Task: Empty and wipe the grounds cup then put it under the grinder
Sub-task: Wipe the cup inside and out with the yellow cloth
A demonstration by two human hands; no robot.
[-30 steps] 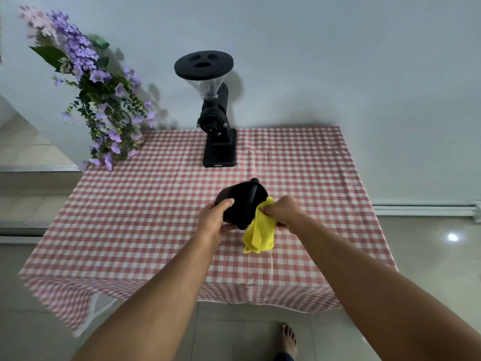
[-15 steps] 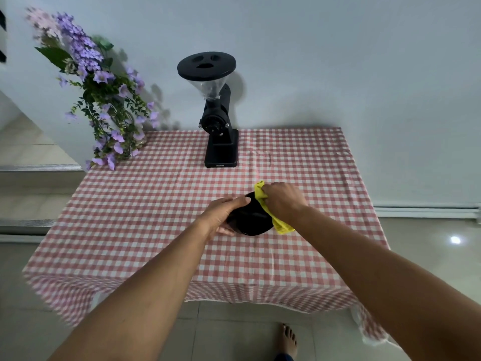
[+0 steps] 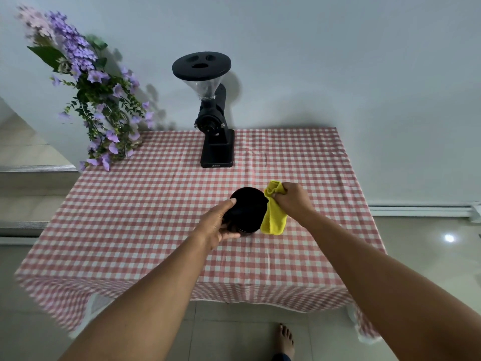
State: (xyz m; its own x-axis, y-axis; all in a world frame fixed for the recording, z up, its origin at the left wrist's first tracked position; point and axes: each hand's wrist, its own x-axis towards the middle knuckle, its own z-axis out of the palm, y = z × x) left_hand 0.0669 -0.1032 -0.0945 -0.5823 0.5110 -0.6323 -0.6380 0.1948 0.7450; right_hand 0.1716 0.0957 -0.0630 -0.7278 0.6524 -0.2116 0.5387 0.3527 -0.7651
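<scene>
Person stands at the near edge of a table covered in red-and-white check cloth; both bare forearms reach in over it.

Left hand grips the grounds cup from its left side, with the fingers curled over the upper edge and the thumb tucked under the near side. Cup is black and round, tipped so that one circular end faces up toward the far side. Cannot tell whether that end is the mouth or the base. Cannot tell either whether the cup touches the tablecloth or hangs just above it.

Right hand is clamped on a bunched yellow cloth. The fingers pinch its top, and the rest hangs down along the cup's right side, touching it. The hands are close together, with the cup and cloth between them.

Cup sits over the middle of the table, slightly toward the near side. It is well apart from the grinder, which stands upright at the far edge against the pale wall. Grinder is black, with a clear funnel hopper and a flat black lid on top.

Purple flowers with green leaves lean over the far left corner of the table. Tiled floor below, and a bare foot shows at the bottom edge.
</scene>
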